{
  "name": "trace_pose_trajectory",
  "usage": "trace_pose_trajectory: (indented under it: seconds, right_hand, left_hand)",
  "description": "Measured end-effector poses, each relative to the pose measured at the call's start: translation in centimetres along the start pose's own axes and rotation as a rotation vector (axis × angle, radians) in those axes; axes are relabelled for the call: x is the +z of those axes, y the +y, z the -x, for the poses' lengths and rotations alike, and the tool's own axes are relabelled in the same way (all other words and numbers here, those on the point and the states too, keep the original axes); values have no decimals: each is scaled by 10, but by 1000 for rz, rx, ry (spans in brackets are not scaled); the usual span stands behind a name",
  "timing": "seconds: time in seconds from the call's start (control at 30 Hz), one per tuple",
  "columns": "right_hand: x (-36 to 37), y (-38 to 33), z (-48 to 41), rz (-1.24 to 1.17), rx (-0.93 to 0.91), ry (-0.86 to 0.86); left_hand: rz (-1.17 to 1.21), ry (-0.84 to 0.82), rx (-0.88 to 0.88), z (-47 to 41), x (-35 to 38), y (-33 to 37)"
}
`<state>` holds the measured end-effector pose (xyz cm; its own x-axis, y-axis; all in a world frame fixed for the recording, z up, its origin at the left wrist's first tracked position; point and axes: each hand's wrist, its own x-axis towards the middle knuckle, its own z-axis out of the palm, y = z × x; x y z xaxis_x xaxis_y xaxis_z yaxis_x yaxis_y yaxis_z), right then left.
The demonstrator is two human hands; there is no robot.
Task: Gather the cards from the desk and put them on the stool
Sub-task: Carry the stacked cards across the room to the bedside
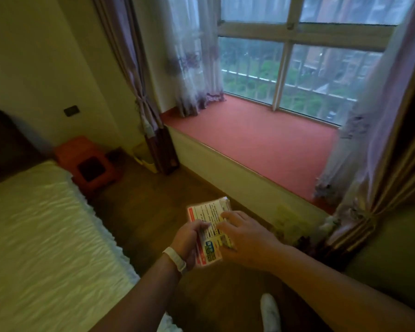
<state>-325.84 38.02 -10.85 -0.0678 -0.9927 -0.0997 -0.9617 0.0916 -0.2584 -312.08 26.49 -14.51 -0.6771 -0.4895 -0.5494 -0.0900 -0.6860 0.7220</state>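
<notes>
A stack of printed cards [207,220] with red borders is held in front of me above the wooden floor. My left hand [189,243], with a white band on its wrist, grips the stack's left edge. On the right side of the cards rests my right hand [244,236], its fingers lying over the top card. An orange plastic stool [89,155] stands far off at the left, beside the head of the bed, with nothing on its seat. The desk is out of view.
A bed with a pale cover [41,236] fills the left side. A red window seat [256,137] runs along the back right under the window, with curtains [381,164] on both sides. Wooden floor [149,212] lies between bed and window seat. A white shoe [270,312] shows below.
</notes>
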Motion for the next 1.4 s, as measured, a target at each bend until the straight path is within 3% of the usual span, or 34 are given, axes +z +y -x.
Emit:
trace_pose_trajectory:
  seconds: [0.23, 0.5, 0.77, 1.1, 1.4]
  right_hand:
    - [-23, 43, -92, 13, -261, -41]
    - [-74, 108, -163, 13, -432, -88]
    - [-89, 121, -213, -59, -533, -73]
    - [-77, 93, -311, -24, -571, -151]
    - [-81, 31, -449, 3, -561, -167]
  left_hand:
    - [124, 256, 98, -52, -10, 40]
    - [264, 362, 214, -104, 30, 87]
    - [324, 493, 273, -128, 24, 119]
    - [371, 512, 319, -160, -41, 161]
    - [390, 562, 328, -205, -155, 249]
